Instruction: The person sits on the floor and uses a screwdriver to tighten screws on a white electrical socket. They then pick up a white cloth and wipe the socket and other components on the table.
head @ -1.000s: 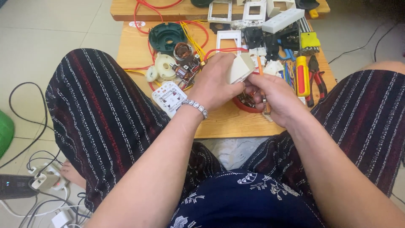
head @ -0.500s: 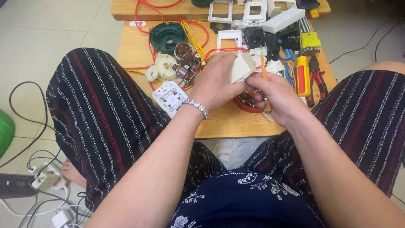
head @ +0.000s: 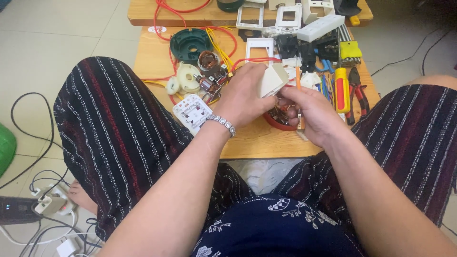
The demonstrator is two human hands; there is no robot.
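Hands meet over the near edge of a low wooden table (head: 247, 143), above a small red dish (head: 278, 124) of metal bits. The left hand (head: 240, 95), with a silver bead bracelet (head: 222, 123) at the wrist, is closed around a white plastic socket housing (head: 272, 80), thumb and fingers clamping its sides so it sits tilted with one corner up. The right hand (head: 309, 114) is curled just beside it, fingertips pinching a thin orange-handled screwdriver (head: 298, 78) whose shaft stands nearly upright against the housing; how tightly it grips I cannot tell.

Left of the left hand a white square socket insert (head: 192, 112) lies flat on the table, touching nothing else. Behind it sit two round cream plastic discs (head: 184, 78), a copper-wound coil (head: 208, 61) and a dark green round cover (head: 191, 45), with red wire (head: 166, 28) and yellow wire (head: 216, 45) looped around them. White rectangular face plates (head: 259, 47) lie further back, one on this table and more on a second table (head: 143, 12) beyond. A long white rectangular block (head: 320, 27) rests at an angle at the far right. A yellow rectangular label-like piece (head: 351, 50) lies near it. Right of the hands are a yellow-and-red screwdriver handle (head: 341, 90) and red-handled pliers (head: 358, 95), side by side.

On the tiled floor (head: 57, 43) at lower left, a black power strip (head: 19, 210) holds white plugs, cables trailing.
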